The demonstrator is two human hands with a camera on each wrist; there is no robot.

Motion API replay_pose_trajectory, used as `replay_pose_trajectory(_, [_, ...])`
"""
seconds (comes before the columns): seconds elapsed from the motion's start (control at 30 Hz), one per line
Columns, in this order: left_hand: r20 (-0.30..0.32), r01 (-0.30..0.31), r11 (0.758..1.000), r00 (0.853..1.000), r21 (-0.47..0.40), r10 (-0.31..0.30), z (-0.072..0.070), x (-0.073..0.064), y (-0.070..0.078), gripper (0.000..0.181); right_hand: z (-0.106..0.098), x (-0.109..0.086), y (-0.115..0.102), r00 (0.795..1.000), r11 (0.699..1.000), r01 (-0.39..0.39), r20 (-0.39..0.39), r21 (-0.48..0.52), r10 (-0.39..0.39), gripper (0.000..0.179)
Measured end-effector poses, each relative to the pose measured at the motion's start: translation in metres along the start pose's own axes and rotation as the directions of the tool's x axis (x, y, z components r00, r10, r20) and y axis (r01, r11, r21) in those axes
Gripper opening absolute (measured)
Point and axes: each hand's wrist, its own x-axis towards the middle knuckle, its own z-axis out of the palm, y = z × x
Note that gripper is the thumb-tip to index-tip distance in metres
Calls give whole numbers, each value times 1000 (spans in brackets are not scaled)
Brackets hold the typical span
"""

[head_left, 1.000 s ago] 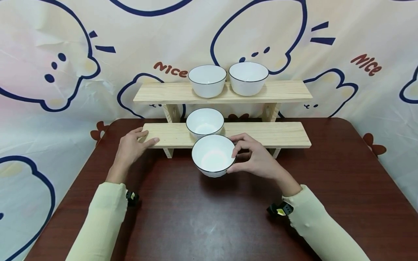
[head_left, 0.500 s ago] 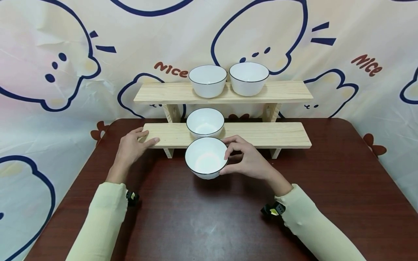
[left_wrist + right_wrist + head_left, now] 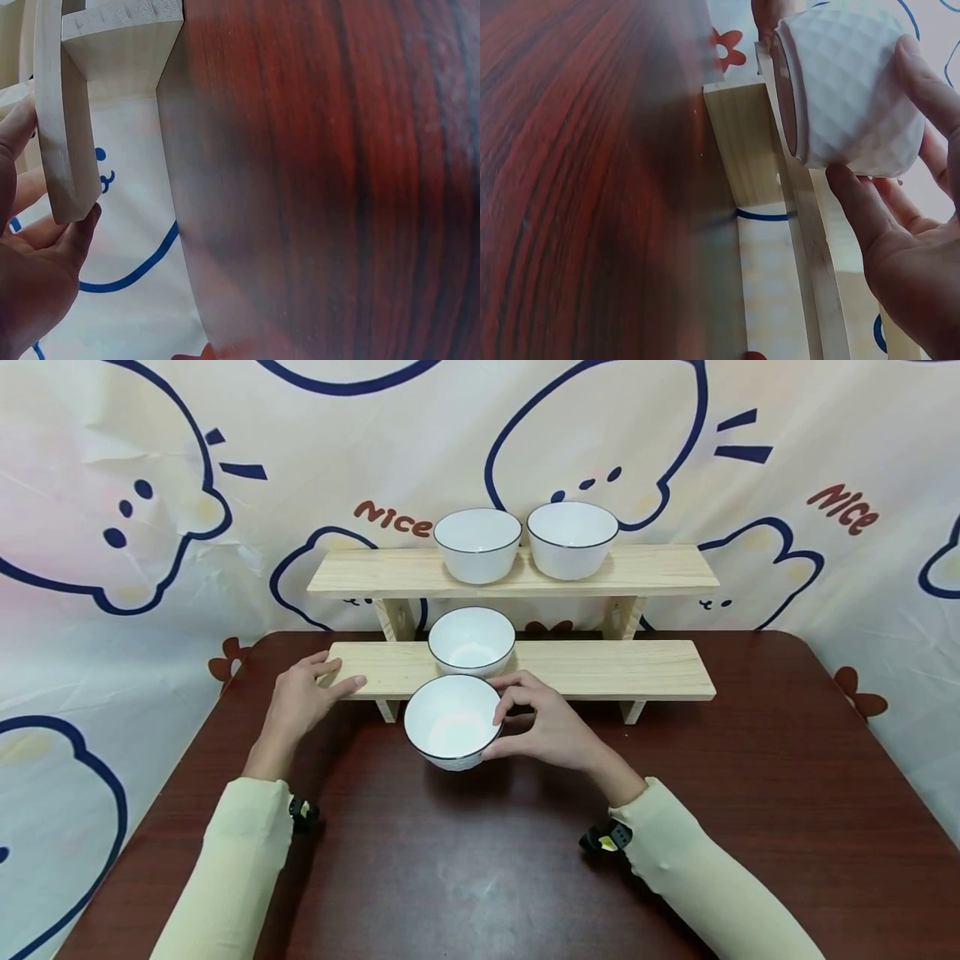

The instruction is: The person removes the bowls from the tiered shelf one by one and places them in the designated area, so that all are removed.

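Note:
My right hand [image 3: 540, 722] grips a white bowl [image 3: 452, 718] with a dark rim by its right side, thumb low and fingers at the rim. In the right wrist view the bowl's outside [image 3: 855, 94] shows a diamond-textured wall, and it hangs above the table in front of the lower shelf board. My left hand [image 3: 300, 702] holds the left end of that lower wooden board [image 3: 607, 668]; in the left wrist view fingers and thumb lie on both faces of the board end [image 3: 71, 187]. Behind the held bowl, a second white bowl [image 3: 471, 639] stands on the lower board.
Two more white bowls, a left one [image 3: 477, 545] and a right one [image 3: 572, 539], stand side by side on the upper wooden board [image 3: 360, 572]. The shelf stands at the back of the dark red-brown table [image 3: 450, 877]. A cartoon-printed cloth [image 3: 375, 452] hangs behind.
My right hand has carried the bowl leftward along the front of the lower board. The left hand has stayed on the board's left end, and the other bowls have not moved.

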Motion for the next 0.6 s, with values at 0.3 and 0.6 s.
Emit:
replay_pose_trajectory(0.3, [-12,1,1000,1000,-15,-1,0,-1,-1,79,14,8,-2,1000,1000,11,0,17,-11,36])
replay_pose_trajectory(0.6, [-31,9,999,999,-42,-11,3,-2,-3,81,28,17,-4,1000,1000,16,-1,20,-16,35])
